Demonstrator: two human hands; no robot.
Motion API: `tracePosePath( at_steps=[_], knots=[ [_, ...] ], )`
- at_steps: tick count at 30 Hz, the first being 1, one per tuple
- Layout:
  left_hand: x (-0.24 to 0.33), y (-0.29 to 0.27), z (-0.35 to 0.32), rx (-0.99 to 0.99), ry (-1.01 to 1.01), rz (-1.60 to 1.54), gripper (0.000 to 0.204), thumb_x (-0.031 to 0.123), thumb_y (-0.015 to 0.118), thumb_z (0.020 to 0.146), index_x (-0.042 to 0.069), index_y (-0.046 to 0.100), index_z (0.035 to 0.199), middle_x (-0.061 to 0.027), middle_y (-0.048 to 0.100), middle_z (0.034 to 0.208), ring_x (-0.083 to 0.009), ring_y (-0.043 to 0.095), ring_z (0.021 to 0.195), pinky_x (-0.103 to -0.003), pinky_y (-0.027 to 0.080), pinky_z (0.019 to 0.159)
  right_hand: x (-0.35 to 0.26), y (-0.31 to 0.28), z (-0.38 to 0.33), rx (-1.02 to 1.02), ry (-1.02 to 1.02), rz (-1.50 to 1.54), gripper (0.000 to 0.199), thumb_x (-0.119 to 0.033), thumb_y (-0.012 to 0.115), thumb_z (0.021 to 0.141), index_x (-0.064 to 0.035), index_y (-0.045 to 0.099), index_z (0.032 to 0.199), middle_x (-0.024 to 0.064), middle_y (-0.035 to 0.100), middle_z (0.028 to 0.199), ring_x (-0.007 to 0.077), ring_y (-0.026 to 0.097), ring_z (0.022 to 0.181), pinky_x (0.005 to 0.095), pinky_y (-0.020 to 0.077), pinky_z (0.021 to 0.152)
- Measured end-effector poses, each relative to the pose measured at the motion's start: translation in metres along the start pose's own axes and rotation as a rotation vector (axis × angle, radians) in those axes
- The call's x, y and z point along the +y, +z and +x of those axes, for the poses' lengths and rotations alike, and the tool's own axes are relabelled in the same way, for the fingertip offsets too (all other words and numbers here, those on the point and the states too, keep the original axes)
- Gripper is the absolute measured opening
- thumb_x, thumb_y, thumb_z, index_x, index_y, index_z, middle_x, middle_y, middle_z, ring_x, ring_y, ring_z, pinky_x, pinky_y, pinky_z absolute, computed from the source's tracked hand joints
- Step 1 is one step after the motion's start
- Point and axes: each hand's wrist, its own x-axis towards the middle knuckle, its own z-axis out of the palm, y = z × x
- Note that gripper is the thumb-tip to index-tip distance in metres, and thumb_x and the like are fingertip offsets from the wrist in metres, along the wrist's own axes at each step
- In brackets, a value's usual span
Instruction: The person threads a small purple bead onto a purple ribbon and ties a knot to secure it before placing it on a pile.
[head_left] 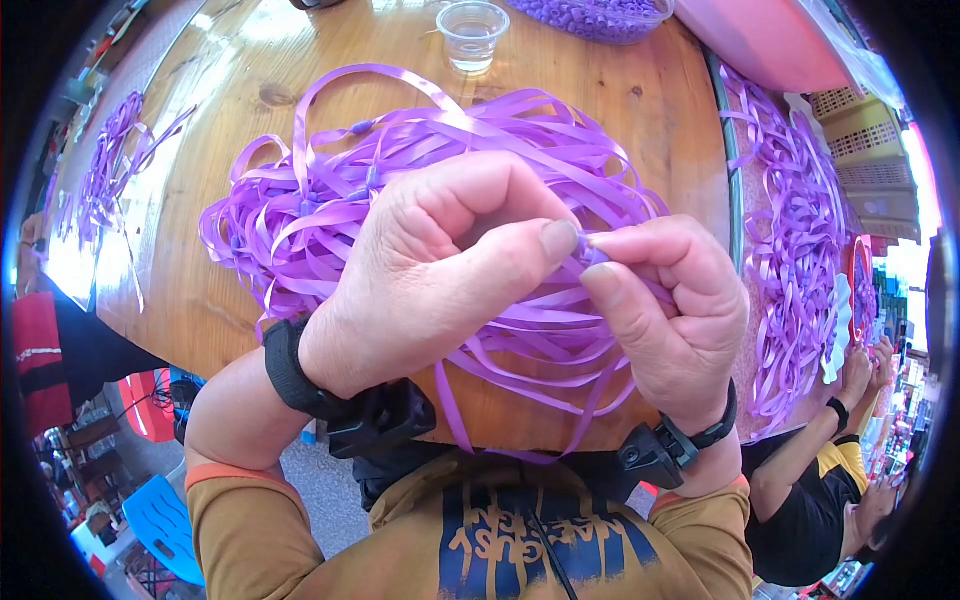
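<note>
Both of my hands meet over a big loose pile of purple ribbon straps [300, 215] on the wooden table. My left hand [440, 260] pinches thumb against forefinger at a small purple clip [590, 252]. From the other side my right hand [680, 310] closes thumb and forefinger on the same piece. A strap seems to run from it, but my fingers cover most of the joint. Several darker purple clips [362, 128] sit on straps in the pile. Some ribbon loops hang over the table's near edge, close to my body.
A clear cup [473, 38] of liquid and a clear tub of small purple pieces [590, 15] stand at the far side. More ribbons lie at the left [110, 165] and on the right-hand table [795, 220]. Yellow baskets [870, 150] and a co-worker [810, 500] are at right.
</note>
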Motion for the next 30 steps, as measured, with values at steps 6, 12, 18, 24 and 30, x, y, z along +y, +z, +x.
tracePosePath(
  at_steps=[6, 12, 18, 24, 30],
  knots=[
    [0.0031, 0.0009, -0.0018, 0.000, 0.048, 0.170, 0.007, 0.004, 0.054, 0.082, 0.000, 0.058, 0.086, -0.0016, 0.057, 0.083, -0.0058, 0.050, 0.077, -0.020, 0.040, 0.069, -0.0008, -0.0011, 0.0000, -0.003, 0.054, 0.034, 0.011, -0.001, 0.062, 0.079, 0.0031, 0.058, 0.089, 0.0041, 0.059, 0.082, 0.0070, 0.057, 0.074, 0.0185, 0.0470, 0.064],
    [-0.0037, -0.0023, 0.0026, -0.021, 0.332, 0.358, 0.009, -0.003, 0.057, 0.077, -0.001, 0.060, 0.085, -0.0011, 0.052, 0.073, -0.0074, 0.046, 0.066, -0.021, 0.035, 0.058, 0.0009, -0.0028, 0.0002, -0.008, 0.103, 0.088, 0.012, -0.004, 0.062, 0.080, 0.0027, 0.057, 0.090, 0.0030, 0.059, 0.082, 0.0059, 0.055, 0.076, 0.0182, 0.0448, 0.066],
    [-0.0013, -0.0023, 0.0027, -0.023, 0.449, 0.479, 0.012, -0.005, 0.058, 0.075, -0.001, 0.060, 0.085, -0.0021, 0.050, 0.069, -0.0089, 0.044, 0.061, -0.023, 0.033, 0.054, -0.0015, -0.0035, -0.0005, -0.009, 0.200, 0.228, 0.012, -0.006, 0.062, 0.081, 0.0014, 0.057, 0.090, 0.0012, 0.058, 0.083, 0.0047, 0.052, 0.077, 0.0173, 0.0422, 0.067],
    [-0.0028, -0.0045, 0.0050, -0.034, 0.599, 0.650, 0.012, -0.002, 0.061, 0.075, 0.000, 0.061, 0.087, -0.0030, 0.049, 0.066, -0.0122, 0.045, 0.058, -0.024, 0.033, 0.052, -0.0022, -0.0045, 0.0002, -0.018, 0.222, 0.260, 0.013, -0.007, 0.062, 0.081, 0.0011, 0.057, 0.090, 0.0004, 0.058, 0.083, 0.0038, 0.051, 0.075, 0.0163, 0.0413, 0.066],
    [-0.0014, -0.0030, 0.0054, -0.037, 0.610, 0.681, 0.014, -0.002, 0.061, 0.076, 0.001, 0.061, 0.089, -0.0027, 0.049, 0.066, -0.0122, 0.045, 0.058, -0.024, 0.034, 0.052, -0.0033, -0.0061, 0.0011, -0.019, 0.230, 0.254, 0.012, -0.008, 0.062, 0.082, 0.0008, 0.058, 0.089, -0.0004, 0.057, 0.082, 0.0034, 0.050, 0.075, 0.0161, 0.0408, 0.065]
  ],
)
